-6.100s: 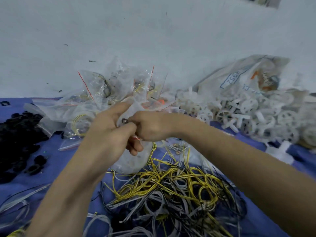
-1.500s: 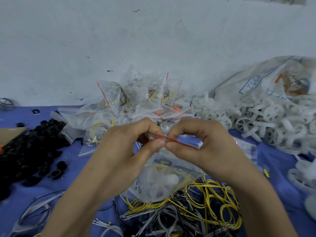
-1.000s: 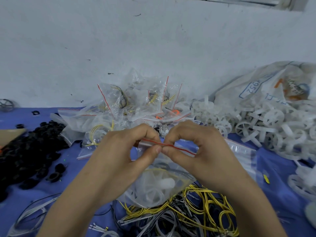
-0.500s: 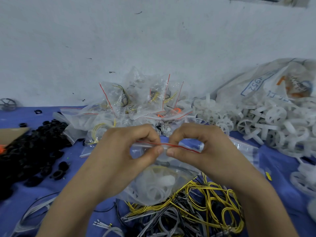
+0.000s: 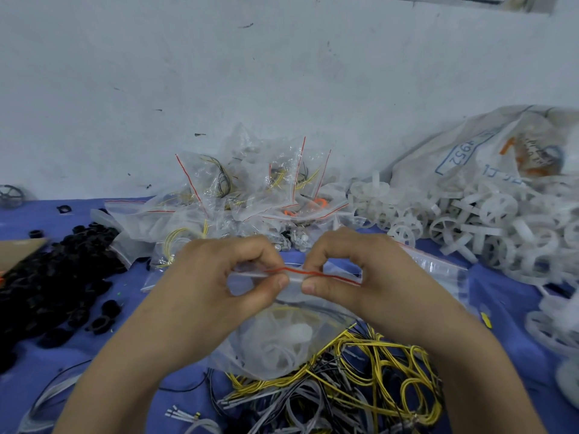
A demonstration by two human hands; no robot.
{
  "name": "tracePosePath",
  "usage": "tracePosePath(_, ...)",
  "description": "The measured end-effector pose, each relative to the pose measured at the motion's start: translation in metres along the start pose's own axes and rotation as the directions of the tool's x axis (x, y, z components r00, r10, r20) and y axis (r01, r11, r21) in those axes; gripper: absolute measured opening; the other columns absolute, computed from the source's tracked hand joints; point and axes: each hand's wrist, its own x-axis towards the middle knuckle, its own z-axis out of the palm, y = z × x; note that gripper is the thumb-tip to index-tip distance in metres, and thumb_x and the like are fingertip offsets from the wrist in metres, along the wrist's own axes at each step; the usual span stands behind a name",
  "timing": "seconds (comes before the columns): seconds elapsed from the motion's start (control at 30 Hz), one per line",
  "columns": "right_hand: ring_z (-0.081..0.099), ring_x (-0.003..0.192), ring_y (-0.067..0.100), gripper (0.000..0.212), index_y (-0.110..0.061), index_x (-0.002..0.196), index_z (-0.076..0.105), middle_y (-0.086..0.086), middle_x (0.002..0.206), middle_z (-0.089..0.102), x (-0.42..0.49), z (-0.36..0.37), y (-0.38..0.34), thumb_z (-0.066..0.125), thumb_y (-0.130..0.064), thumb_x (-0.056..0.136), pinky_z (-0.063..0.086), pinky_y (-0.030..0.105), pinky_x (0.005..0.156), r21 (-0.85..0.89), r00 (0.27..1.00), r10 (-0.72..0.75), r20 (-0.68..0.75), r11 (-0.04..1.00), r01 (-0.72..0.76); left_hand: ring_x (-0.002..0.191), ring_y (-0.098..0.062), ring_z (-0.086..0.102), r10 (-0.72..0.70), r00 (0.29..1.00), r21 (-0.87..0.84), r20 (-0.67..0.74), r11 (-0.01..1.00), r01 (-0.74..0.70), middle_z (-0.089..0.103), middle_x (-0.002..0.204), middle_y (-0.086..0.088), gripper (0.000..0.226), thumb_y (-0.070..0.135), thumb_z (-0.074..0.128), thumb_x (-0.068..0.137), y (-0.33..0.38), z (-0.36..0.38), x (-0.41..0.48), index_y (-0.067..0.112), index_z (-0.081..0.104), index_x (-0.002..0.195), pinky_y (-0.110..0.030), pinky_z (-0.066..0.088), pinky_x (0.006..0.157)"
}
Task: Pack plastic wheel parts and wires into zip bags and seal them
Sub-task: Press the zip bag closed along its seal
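A clear zip bag (image 5: 282, 343) with a red zip strip hangs in front of me, holding white plastic wheel parts and a few wires. My left hand (image 5: 216, 283) pinches the strip between thumb and fingers just left of its middle. Just right of the middle, my right hand (image 5: 360, 277) pinches it the same way, thumb tips almost touching. The red strip runs wavy between the two hands. The bag's bottom rests over a tangle of yellow, black and grey wires (image 5: 344, 386).
A heap of filled zip bags (image 5: 250, 192) lies against the wall behind my hands. White plastic wheels (image 5: 470, 227) spill from a big printed bag (image 5: 488, 158) at the right. Black parts (image 5: 53, 270) are piled at the left on the blue cloth (image 5: 507, 302).
Six seconds ago my hands held the bag higher, close together. Over the last second and a half both hands stay pinched on the red strip, shifting slightly along it.
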Motion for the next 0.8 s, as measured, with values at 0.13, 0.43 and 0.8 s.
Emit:
tracePosePath(0.13, 0.055, 0.085, 0.000, 0.011, -0.022, 0.073, 0.063, -0.012, 0.083, 0.065, -0.002, -0.004, 0.004, 0.073, -0.022, 0.079, 0.036, 0.008, 0.074, 0.031, 0.999, 0.040, 0.004, 0.999, -0.040, 0.062, 0.000, 0.058, 0.007, 1.000, -0.031, -0.010, 1.000, -0.007, 0.061, 0.061, 0.019, 0.012, 0.032, 0.064, 0.074, -0.002, -0.002, -0.001, 0.037, 0.059, 0.064, -0.006, 0.036, 0.059)
tracePosePath(0.43, 0.058, 0.086, 0.003, 0.017, -0.031, 0.069, 0.058, -0.011, 0.083, 0.064, -0.003, -0.007, 0.013, 0.073, -0.028, 0.077, 0.041, 0.021, 0.080, 0.045, 0.997, 0.074, -0.009, 0.996, -0.074, 0.063, -0.002, 0.058, 0.043, 0.999, -0.026, -0.017, 0.999, -0.044, 0.062, 0.066, 0.014, 0.018, 0.048, 0.056, 0.076, -0.007, -0.008, -0.003, 0.030, 0.060, 0.076, -0.005, 0.038, 0.063)
tracePosePath(0.8, 0.055, 0.080, 0.009, 0.025, -0.029, 0.065, 0.052, -0.012, 0.074, 0.058, -0.004, -0.007, 0.021, 0.074, -0.028, 0.077, 0.043, 0.033, 0.080, 0.032, 0.998, 0.046, -0.039, 0.998, -0.045, 0.064, -0.002, 0.058, 0.022, 0.999, -0.014, -0.043, 1.000, -0.023, 0.062, 0.067, 0.014, 0.017, 0.040, 0.063, 0.078, -0.009, -0.010, -0.003, 0.027, 0.058, 0.068, -0.007, 0.038, 0.061)
